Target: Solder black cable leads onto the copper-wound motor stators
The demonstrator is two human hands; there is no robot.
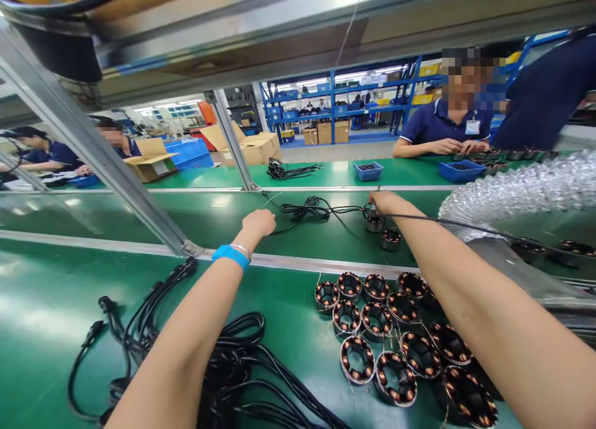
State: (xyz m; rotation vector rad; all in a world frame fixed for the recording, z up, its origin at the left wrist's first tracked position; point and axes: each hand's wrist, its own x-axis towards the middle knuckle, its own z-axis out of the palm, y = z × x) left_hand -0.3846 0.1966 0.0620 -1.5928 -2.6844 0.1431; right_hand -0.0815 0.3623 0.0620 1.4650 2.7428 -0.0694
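My left hand (259, 222), with a blue band at the wrist, is closed at the near side of the green conveyor belt (218, 236); a black cable end and a thin wire show beside its fingers. What it holds is too small to name. Farther right, my right hand (382, 200) reaches over a copper-wound stator (374, 222), its fingers curled at the top by the cable. Another stator (392, 238) stands just in front. Between my hands lies a looped black cable (313, 210).
Several stators (376, 320) stand on the near green table, with a heap of black cables (233, 367) to their left. A silver duct (535, 190) comes in from the right. Metal posts (125, 180) rise at the left. Across the belt, a person (447, 128) works near blue trays (460, 171).
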